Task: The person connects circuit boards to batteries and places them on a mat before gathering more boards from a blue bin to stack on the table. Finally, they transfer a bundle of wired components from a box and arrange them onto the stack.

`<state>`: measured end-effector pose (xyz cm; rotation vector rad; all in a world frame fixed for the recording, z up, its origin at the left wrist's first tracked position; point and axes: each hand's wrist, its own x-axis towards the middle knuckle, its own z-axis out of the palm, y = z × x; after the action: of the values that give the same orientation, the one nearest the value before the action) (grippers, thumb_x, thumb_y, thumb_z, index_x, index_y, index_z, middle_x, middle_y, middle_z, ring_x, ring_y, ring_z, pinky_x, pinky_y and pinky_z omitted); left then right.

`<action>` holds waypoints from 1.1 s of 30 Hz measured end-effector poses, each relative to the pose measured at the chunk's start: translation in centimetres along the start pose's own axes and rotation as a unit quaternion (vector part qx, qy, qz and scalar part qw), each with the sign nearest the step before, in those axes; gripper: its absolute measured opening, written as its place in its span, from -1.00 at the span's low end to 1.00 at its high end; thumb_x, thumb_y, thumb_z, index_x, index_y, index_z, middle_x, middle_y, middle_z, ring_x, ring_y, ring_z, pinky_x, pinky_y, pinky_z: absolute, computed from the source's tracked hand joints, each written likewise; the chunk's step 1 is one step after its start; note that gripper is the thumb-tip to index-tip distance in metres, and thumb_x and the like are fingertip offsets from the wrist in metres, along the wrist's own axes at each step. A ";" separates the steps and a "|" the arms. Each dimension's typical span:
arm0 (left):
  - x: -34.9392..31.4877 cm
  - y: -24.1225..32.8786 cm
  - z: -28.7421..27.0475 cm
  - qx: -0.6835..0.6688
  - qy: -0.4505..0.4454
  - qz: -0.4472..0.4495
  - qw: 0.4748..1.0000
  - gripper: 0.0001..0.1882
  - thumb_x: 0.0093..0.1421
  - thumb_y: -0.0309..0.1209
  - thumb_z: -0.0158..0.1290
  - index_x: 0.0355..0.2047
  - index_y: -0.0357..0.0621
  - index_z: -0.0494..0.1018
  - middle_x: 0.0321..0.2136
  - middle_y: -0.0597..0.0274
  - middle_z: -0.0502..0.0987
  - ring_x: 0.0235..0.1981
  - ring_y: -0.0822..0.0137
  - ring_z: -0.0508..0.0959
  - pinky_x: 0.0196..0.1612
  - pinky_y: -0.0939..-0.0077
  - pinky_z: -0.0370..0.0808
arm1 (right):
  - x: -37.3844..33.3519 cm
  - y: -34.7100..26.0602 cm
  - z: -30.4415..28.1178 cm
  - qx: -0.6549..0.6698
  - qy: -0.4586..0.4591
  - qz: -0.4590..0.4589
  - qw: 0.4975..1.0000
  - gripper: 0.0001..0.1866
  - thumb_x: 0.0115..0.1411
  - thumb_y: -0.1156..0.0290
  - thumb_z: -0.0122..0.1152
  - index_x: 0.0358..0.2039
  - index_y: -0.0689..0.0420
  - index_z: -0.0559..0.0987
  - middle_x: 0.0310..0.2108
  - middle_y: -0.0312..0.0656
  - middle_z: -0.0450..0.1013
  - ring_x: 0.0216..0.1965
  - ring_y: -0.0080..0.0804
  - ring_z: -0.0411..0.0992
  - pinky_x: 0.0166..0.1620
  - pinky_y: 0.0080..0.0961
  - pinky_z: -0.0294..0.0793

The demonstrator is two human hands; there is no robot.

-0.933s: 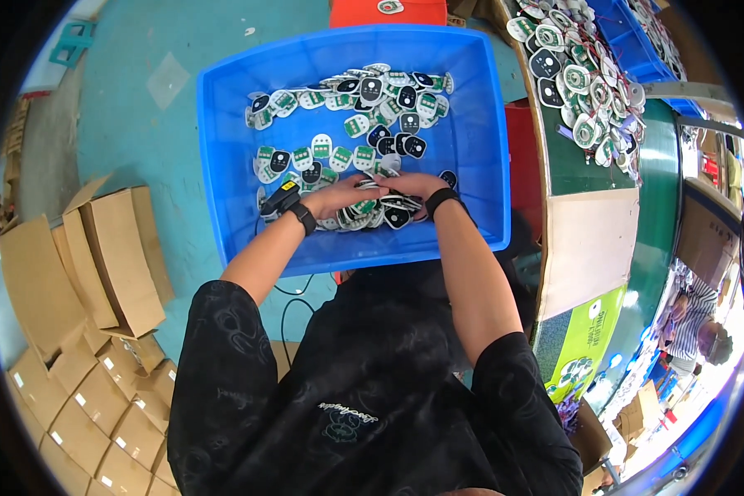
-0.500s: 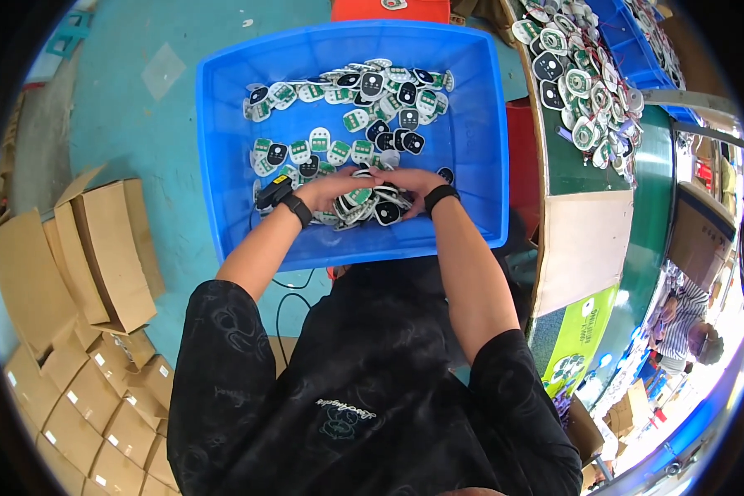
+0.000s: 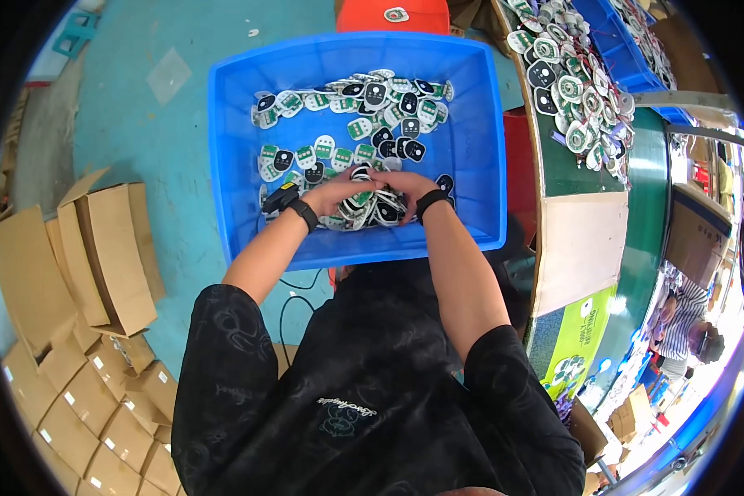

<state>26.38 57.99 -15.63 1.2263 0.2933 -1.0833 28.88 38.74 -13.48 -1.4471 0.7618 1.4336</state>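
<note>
Inside a large blue plastic bin (image 3: 231, 165), both hands are down near its close wall. My left hand (image 3: 331, 195) curves around the left side of a clump of small rounded circuit boards (image 3: 360, 203), white, green and black. From the other side my right hand (image 3: 405, 183) wraps the same clump, its fingers partly hidden by the boards. The thumbs come close together over the top. More rounded boards (image 3: 324, 147) lie in a loose row just beyond, and a longer heap (image 3: 376, 93) rests along the far wall.
A small black device with a yellow label (image 3: 283, 197) sits by my left wrist. To the right, a bench (image 3: 583, 240) carries a heap of similar parts (image 3: 583, 91). Cardboard boxes (image 3: 112, 256) stand at left. One board lies on a red surface (image 3: 364, 15) behind the bin. A person (image 3: 684, 318) is far right.
The bin and its surroundings have shifted slightly in the view. My hands stay around the clump of boards, with the right hand's fingers moved a little.
</note>
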 end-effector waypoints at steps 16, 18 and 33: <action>0.7 -0.1 -0.4 -0.122 0.002 -0.020 0.992 -0.33 0.15 -0.30 0.31 0.20 -0.04 0.23 -0.03 0.20 0.54 -0.06 0.32 0.60 -0.08 0.39 0.60 | 1.1 0.7 -0.2 0.104 -0.070 -0.055 0.991 -0.27 0.10 -0.33 0.26 0.12 -0.10 0.50 0.13 -0.15 0.46 0.01 -0.01 0.49 -0.06 0.30 0.43; 0.5 -0.1 -0.3 -0.128 -0.001 -0.030 0.991 -0.30 0.14 -0.30 0.31 0.22 -0.06 0.20 -0.03 0.18 0.54 -0.07 0.29 0.60 -0.08 0.36 0.60 | 0.6 0.8 0.0 0.086 -0.037 -0.037 0.995 -0.23 0.09 -0.36 0.23 0.16 -0.10 0.48 0.16 -0.12 0.44 0.09 0.03 0.45 0.04 0.40 0.33; -2.9 8.7 0.3 -0.054 0.023 0.006 0.998 -0.51 0.19 -0.30 0.25 0.07 -0.12 0.34 -0.13 0.15 0.56 -0.20 0.25 0.64 -0.29 0.18 0.68 | -3.0 -2.4 0.4 0.293 -0.215 -0.204 0.909 -0.65 0.41 0.06 0.06 -0.12 0.11 0.53 -0.32 -0.23 0.61 -0.40 -0.43 0.60 -0.31 -0.39 0.68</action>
<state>31.75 58.67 -8.18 1.1560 0.3746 -1.0180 30.52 39.49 -10.09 -0.7280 0.5042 1.0187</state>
